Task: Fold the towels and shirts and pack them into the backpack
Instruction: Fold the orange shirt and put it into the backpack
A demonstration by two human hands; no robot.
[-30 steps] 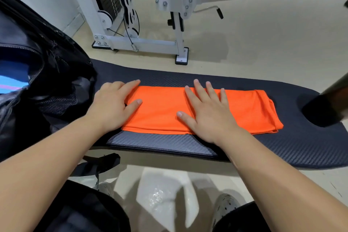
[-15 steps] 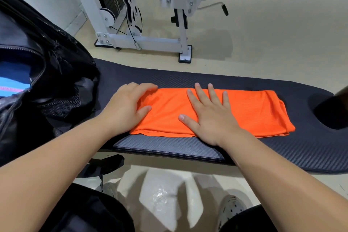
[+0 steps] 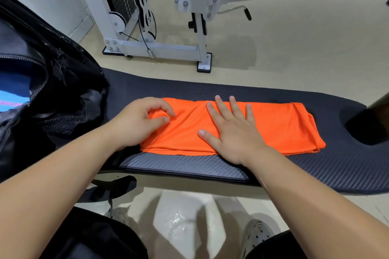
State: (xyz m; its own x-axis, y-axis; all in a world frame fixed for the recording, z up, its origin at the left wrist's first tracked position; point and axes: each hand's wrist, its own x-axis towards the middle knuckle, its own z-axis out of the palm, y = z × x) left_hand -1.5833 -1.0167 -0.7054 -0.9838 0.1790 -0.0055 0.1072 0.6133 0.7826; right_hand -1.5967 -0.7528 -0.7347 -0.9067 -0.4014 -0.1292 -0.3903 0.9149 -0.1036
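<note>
The left hand is curled at the left end of the folded orange shirt, with thumb and forefinger drawn together and a small ridge of cloth bunched between them. The right hand lies flat on the middle of the same shirt, fingers straight and spread and the palm pressing down near the shirt's near edge. The shirt is a long folded strip lying lengthwise on the dark padded bench, just right of the black backpack. The backpack stands on the bench's left end with its zip open, and one blue cloth shows inside. There are two hands, one orange shirt, one backpack and one blue piece in it. Beyond the bench one white weight machine stands on the pale floor, and below the bench two grey perforated shoes show.
</note>
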